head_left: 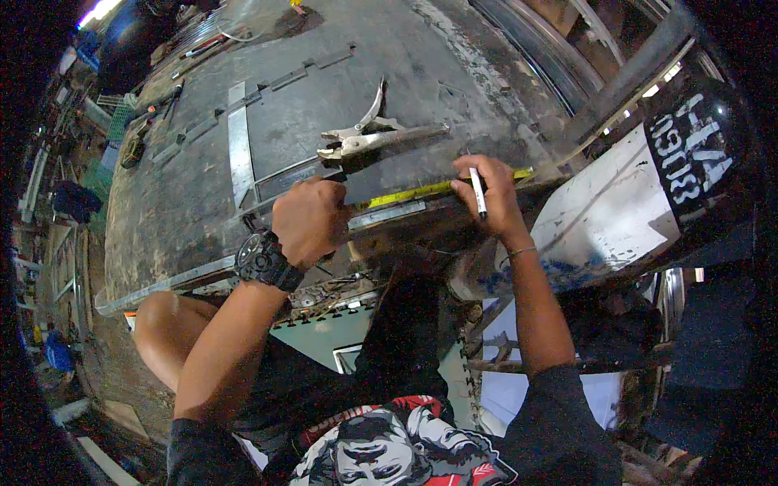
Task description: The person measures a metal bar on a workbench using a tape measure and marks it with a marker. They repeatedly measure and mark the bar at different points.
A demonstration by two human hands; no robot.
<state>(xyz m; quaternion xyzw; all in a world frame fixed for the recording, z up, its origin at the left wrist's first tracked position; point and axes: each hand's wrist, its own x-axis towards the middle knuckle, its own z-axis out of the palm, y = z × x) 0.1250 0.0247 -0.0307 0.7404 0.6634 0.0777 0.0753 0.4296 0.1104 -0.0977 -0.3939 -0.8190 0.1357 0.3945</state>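
I look down from the head, and nearest to me, at 6 o'clock, is a black shirt [389, 445] with a red, white and gray picture. A bent knee [160, 320] is at 8 o'clock. At 9 o'clock a chunky black watch [266, 259] sits on the left wrist. Just past it is the left hand [312, 220], curled like a fist at the left end of the yellow tape [409, 194]. Its fingers hide what is inside, so I cannot tell if its grip has hold of the tape.

The right hand [490, 193] is at 2 o'clock. Its grip is pinched closed on a white pen [476, 188] with a black end. The tape lies near 12 o'clock, along the near side of the dark desk [174, 227], and runs past the right hand. A shiny strip [389, 215] lies just on my side of it.

A big white and black round thing [600, 215] is at 3 o'clock. Farther off, at 12 o'clock, silver pliers [365, 144] lie on the desk. A flat silver bar [241, 150] is at 10 o'clock.
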